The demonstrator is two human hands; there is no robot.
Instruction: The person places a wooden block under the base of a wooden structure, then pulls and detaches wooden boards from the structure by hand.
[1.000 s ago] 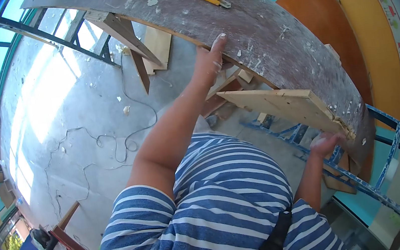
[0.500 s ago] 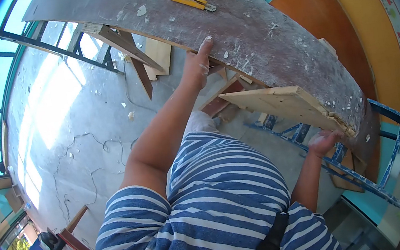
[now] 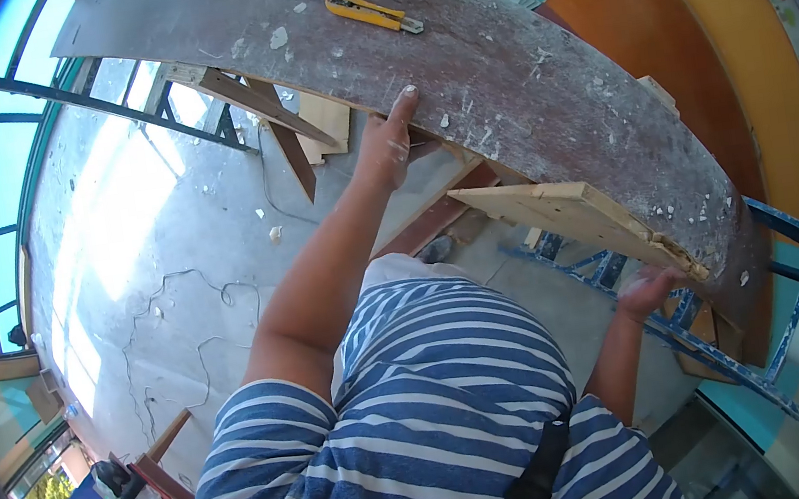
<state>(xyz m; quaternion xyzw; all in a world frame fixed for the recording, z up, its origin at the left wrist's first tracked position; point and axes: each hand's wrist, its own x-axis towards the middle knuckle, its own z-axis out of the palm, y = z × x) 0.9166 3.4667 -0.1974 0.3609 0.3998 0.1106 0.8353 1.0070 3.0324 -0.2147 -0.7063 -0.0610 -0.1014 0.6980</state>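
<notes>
The pale wooden board [image 3: 567,215] stood out against the darker worktop [image 3: 519,82], its flat face light yellow-brown with a few small dark marks, its end near the right hand ragged and splintered. It lay slanted at the near edge of the worktop, towards the right side. The right hand [image 3: 649,291], dusted white, was at that broken end; its fingers were partly hidden, so how far its grip was closed could not be told. The left hand [image 3: 387,150] had its grip closed on the worktop's near edge, thumb on top and the other fingers out of sight. The worktop was long, curved in the view and purplish brown, scuffed with white smears and scattered with pale flakes. A yellow utility knife [image 3: 366,10] lay on it beyond the left hand, its metal tip showing. Below, a wooden support [image 3: 265,106] stood over the grey floor [image 3: 205,225], and a paint-spattered blue metal frame [image 3: 739,378] was near the right hand. Farther off, an orange-brown panel [image 3: 641,16] leaned by the yellow wall [image 3: 744,32].
</notes>
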